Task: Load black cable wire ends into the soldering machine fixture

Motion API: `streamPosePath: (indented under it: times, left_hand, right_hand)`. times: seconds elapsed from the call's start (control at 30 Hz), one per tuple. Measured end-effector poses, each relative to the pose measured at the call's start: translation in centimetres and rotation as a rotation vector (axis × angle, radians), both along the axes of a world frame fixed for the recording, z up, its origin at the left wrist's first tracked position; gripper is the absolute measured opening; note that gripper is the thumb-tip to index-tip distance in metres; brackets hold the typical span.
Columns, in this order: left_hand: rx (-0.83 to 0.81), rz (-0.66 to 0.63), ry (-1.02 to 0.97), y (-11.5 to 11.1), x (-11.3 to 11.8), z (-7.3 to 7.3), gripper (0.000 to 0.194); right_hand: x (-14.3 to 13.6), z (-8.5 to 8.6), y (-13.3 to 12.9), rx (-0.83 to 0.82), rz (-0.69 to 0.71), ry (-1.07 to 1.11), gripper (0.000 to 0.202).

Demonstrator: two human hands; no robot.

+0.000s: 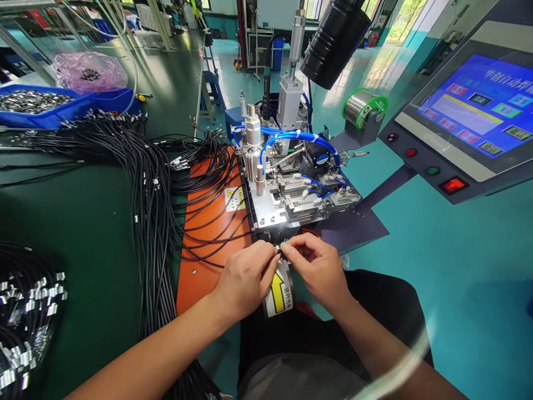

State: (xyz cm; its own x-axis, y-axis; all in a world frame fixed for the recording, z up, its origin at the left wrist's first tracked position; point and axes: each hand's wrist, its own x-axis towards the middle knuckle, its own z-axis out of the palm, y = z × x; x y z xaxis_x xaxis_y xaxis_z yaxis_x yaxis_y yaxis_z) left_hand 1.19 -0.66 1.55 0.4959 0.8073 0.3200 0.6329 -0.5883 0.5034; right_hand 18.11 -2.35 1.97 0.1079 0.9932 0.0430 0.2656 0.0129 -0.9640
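Observation:
My left hand (pixel 245 278) is closed, its thumb and forefinger pinching the end of a black cable (pixel 278 251) with a small shiny metal connector. Just to the right, my right hand (pixel 320 266) pinches at the same cable end, where thin wires seem to show; the exact grip is too small to make out. Both hands meet in front of the soldering machine (pixel 270 208), close to its front edge. Below the fingers is a metal plate or drum with a yellow arrow label (pixel 278 293).
Bundles of black cables (pixel 152 233) lie across the green table (pixel 95 233) and orange base (pixel 200 278). A blue tray (pixel 45 119) of metal parts stands back left. A control screen (pixel 478 105), solder spool (pixel 362 109) and black camera-like cylinder (pixel 335 44) overhang the right side.

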Motion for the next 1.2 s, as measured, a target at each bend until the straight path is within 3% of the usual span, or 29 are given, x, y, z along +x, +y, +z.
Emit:
streamPosePath:
  times: [0.17,0.33,0.47,0.77,0.9,1.07,1.13,1.2]
  left_hand:
    - [-0.003,-0.027,0.004,0.1,-0.1,0.1,0.024]
    - [-0.032,-0.060,0.013,0.2,-0.2,0.4,0.025]
    - [-0.032,-0.067,0.020,0.1,-0.1,0.5,0.024]
    - [-0.051,-0.062,0.005,0.1,-0.1,0.5,0.026]
    - [-0.215,-0.029,-0.084,0.1,0.0,1.3,0.023]
    - [-0.678,-0.053,-0.292,0.7,0.0,2.7,0.031]
    - [-0.737,-0.070,-0.323,1.1,-0.1,3.0,0.032]
    - [-0.647,-0.046,-0.260,1.3,-0.2,3.2,0.028]
  right_hand:
    - [1.6,1.0,0.9,-0.124,0.192,0.104,0.019]
    - [2.3,1.6,1.4,-0.241,0.285,0.197,0.022]
    - [2.4,1.8,1.4,-0.302,0.295,0.251,0.024]
    - [2.5,1.8,1.4,-0.192,0.279,0.080,0.019]
    - [2.2,1.5,1.2,-0.062,0.240,-0.038,0.019]
    - [1.4,1.1,1.0,0.263,0.237,-0.246,0.019]
    - [1.3,0.9,1.1,0.241,0.241,-0.233,0.019]
    - [1.4,0.7,1.3,0.108,0.246,-0.145,0.021]
